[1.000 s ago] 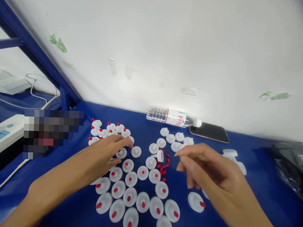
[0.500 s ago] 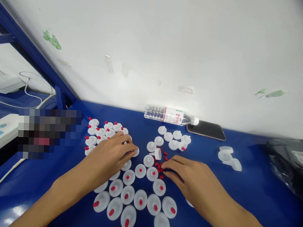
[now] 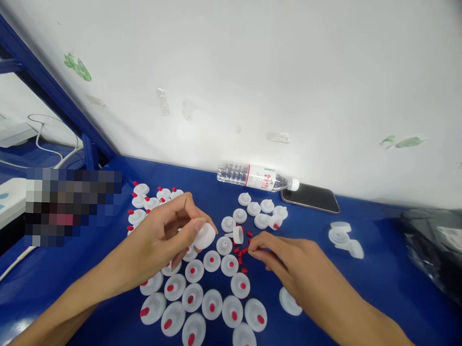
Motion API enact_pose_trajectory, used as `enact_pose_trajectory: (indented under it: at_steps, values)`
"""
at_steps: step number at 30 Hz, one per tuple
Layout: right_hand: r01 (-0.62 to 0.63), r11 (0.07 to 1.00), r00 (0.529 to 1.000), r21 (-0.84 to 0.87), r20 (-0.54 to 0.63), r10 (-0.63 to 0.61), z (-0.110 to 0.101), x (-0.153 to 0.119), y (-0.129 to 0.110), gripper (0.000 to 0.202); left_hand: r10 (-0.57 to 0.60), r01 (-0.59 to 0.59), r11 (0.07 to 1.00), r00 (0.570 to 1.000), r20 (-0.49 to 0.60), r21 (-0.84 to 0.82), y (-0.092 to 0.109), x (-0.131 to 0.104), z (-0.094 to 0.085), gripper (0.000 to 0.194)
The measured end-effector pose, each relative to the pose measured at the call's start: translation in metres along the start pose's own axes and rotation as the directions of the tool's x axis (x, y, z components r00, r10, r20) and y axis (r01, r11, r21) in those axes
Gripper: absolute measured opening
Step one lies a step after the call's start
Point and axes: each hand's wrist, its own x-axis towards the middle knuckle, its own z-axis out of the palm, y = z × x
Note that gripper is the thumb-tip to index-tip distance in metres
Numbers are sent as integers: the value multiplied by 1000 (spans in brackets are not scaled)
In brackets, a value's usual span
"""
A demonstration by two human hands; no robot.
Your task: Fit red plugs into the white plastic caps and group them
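Between the thumb and fingers of my left hand [image 3: 176, 229] is a white round cap [image 3: 205, 236], lifted over the other caps. My right hand [image 3: 281, 253] is pinched at the edge of a small pile of red pieces [image 3: 240, 251]; whatever its fingertips grip is too small to make out. Several white cups with red pieces inside, such as one front cup [image 3: 194, 331], lie in front of and between the hands. More caps with red tips [image 3: 141, 189] sit beyond my left hand. Plain white caps [image 3: 253, 209] lie beyond the pile.
A water bottle [image 3: 257, 177] and a black phone [image 3: 310, 197] lie along the wall. White caps [image 3: 342, 238] are grouped at the right, near a black plastic bag [image 3: 440, 246]. A white power strip [image 3: 6, 200] is at the left, beside a blurred patch.
My left hand has raised a white cap from among the others and turned it up. My right hand stays at the red pieces, its fingertips closer together. The view has shifted slightly.
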Motion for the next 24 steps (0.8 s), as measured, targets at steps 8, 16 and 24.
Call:
enact_pose_trajectory:
  at_steps: [8, 16, 24]
  values:
    - [-39, 934, 975, 356, -193, 114, -28, 2, -20, 10, -50, 47, 997, 997, 58, 57, -8, 6, -14, 25]
    - [28, 949, 946, 315, -314, 76, -21, -2, -24, 7, 425, -397, 837, 905, 10, 377, -32, 5, 6, 23]
    - [217, 940, 921, 264, -373, -108, 1, 1, -31, 16, 606, -554, 597, 785, 125, 580, -36, -12, 23, 49]
